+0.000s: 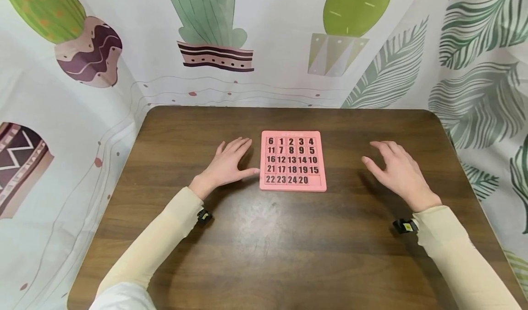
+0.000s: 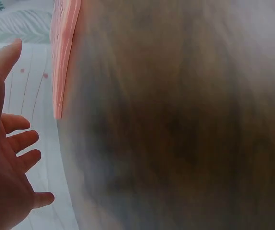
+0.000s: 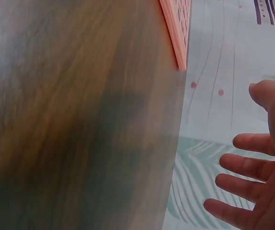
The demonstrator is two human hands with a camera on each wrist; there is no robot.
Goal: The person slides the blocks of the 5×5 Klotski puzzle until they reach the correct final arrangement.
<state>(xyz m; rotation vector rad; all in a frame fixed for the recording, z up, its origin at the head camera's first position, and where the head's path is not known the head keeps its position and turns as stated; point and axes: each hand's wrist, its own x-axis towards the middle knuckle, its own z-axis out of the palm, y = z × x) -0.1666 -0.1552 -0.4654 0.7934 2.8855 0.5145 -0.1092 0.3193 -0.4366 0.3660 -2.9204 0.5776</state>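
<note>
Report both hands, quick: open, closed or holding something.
Left hand: open, holding nothing, just left of the pink number puzzle.
Right hand: open, holding nothing, apart from the puzzle.

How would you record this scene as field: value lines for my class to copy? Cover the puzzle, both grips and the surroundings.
Object: pink number puzzle, lying flat
Tiles: 24, numbered in black
Top row: 6, 1, 2, 3, 4
Bottom row: 22, 23, 24, 20, then a gap
Left grip: holds nothing; thumb beside the puzzle's left edge, contact unclear
Right grip: holds nothing; right of the puzzle, apart from it
Surface: brown wood-grain table
Backdrop: white sheet printed with cacti and leaves
</note>
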